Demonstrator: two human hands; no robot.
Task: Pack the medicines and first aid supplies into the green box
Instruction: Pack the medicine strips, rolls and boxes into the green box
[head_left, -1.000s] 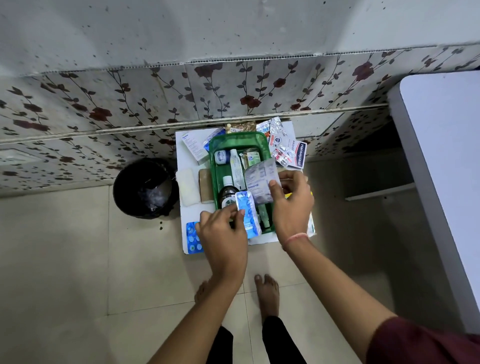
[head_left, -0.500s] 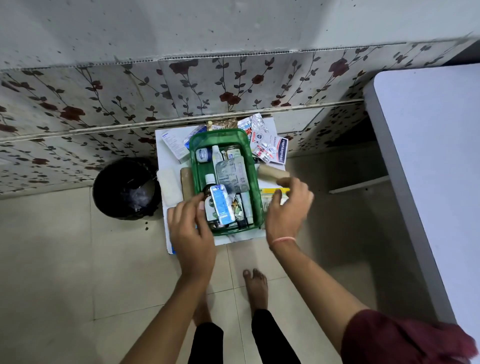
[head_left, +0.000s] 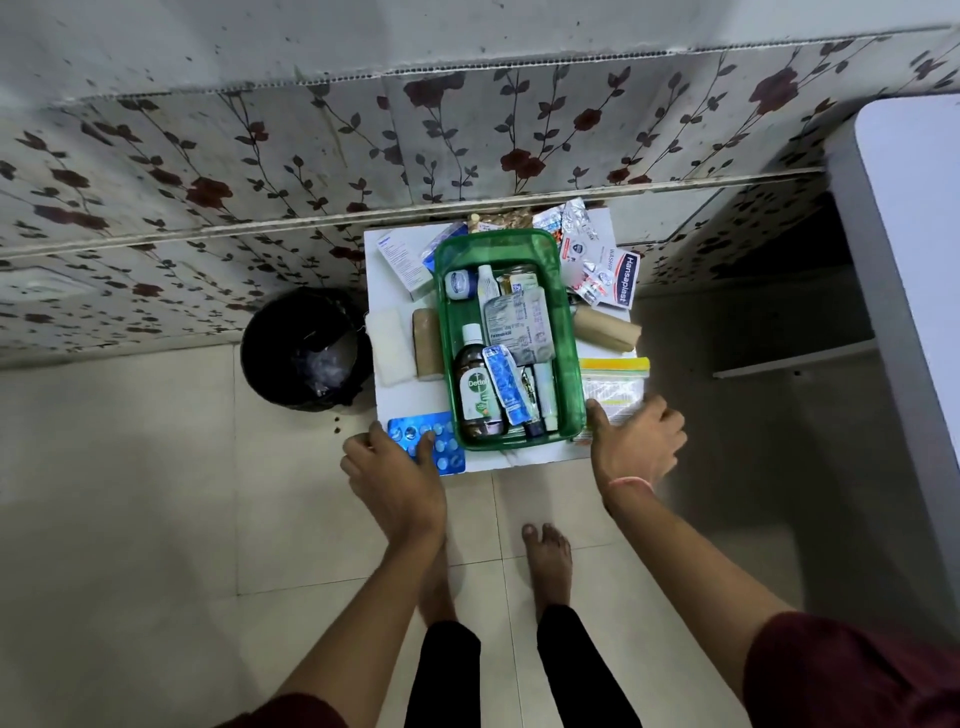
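Observation:
The green box (head_left: 493, 240) stands on a small white table (head_left: 524, 460). Inside lie a Dettol bottle (head_left: 478, 389), a blue tube (head_left: 504, 384), a silver tablet strip (head_left: 517, 325) and a small jar (head_left: 460, 284). My left hand (head_left: 395, 473) grips a blue blister pack (head_left: 444, 452) at the table's front left corner. My right hand (head_left: 636, 441) holds the near end of a yellow-topped zip bag (head_left: 613, 382), right of the box. Part of the bag is hidden under my fingers.
Around the box lie a white carton (head_left: 402, 260), a gauze pad (head_left: 387, 338), two brown bandage rolls (head_left: 427, 343) (head_left: 605, 327) and Hansaplast plasters (head_left: 621, 280). A black bin (head_left: 306, 348) stands left of the table. A white tabletop (head_left: 909, 260) juts in at right. My bare feet are below.
The blue tube and silver strip went from my hands into the box. My left hand then moved to the blue blister pack and my right hand to the zip bag.

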